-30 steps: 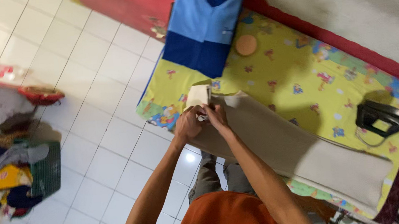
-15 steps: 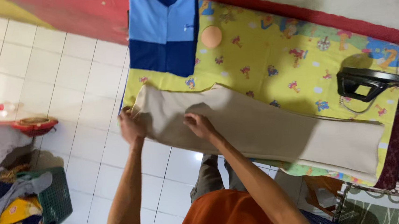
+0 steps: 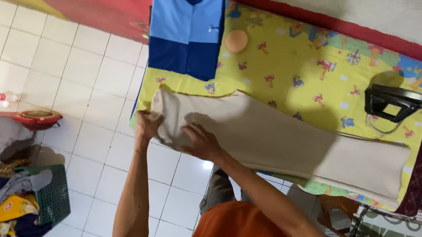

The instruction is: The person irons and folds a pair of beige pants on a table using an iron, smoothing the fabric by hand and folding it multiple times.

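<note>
The left hand (image 3: pixel 146 128) pinches the end of the beige trousers (image 3: pixel 281 138). The right hand (image 3: pixel 200 141) lies flat and released on them. The trousers lie lengthwise across the yellow patterned desk (image 3: pixel 291 63). Beyond sit a blue shirt (image 3: pixel 187 31), an orange disc (image 3: pixel 236 41) and a black iron (image 3: pixel 398 101).

On the desk (image 3: pixel 287 73), bare yellow cover lies open between the blue shirt (image 3: pixel 185 31) and the black iron (image 3: pixel 395 101). A small orange disc (image 3: pixel 236 41) sits just beside the shirt. The beige cloth (image 3: pixel 292 147) fills the near edge.
</note>
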